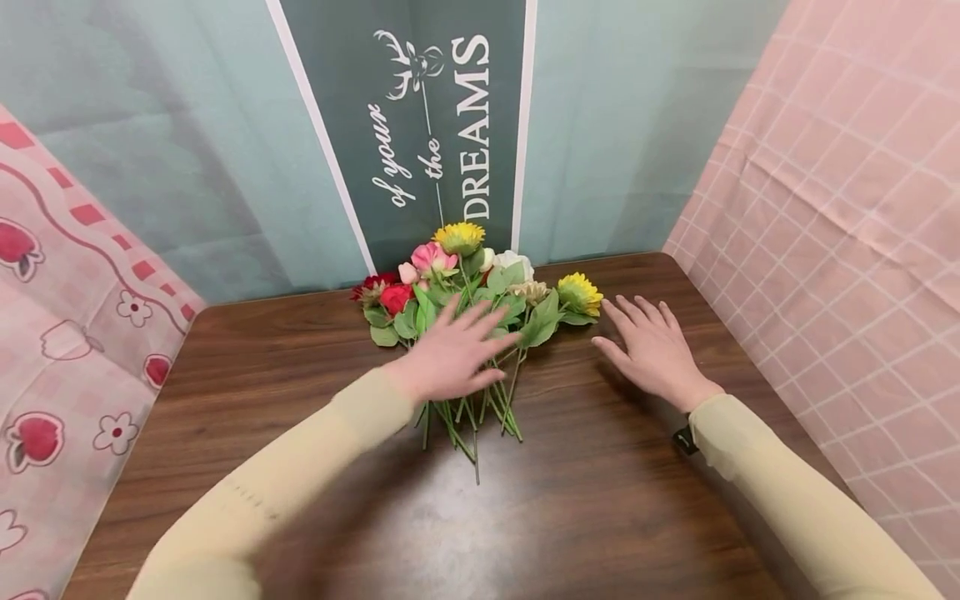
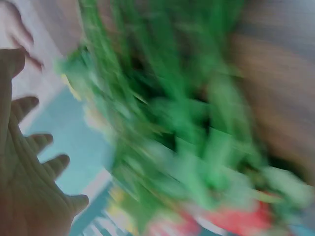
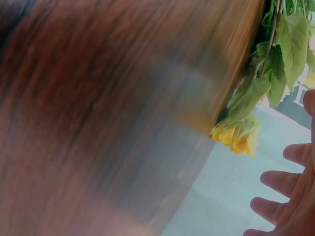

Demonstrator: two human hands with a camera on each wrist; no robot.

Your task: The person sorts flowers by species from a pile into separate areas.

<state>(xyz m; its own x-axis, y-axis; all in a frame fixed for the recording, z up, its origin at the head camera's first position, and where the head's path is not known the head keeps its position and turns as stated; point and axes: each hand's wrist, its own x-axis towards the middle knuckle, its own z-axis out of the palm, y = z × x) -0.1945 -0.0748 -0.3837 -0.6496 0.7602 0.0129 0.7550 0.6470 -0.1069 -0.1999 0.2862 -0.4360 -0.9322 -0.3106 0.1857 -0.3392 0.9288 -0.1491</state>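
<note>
Left hand [image 1: 450,358] spread, perhaps moving, right hand [image 1: 651,350] flat

Blurred wooden table [image 3: 98,123], yellow flower [image 3: 237,136], green leaves [image 3: 290,39], straight fingers [image 3: 280,179] nearby.

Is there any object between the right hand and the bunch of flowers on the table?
Nothing visible. The right hand, fingers straight, lies just right of the bunch of artificial flowers with green stems; only bare brown wooden table separates them. The left hand is already over the stems.
</note>
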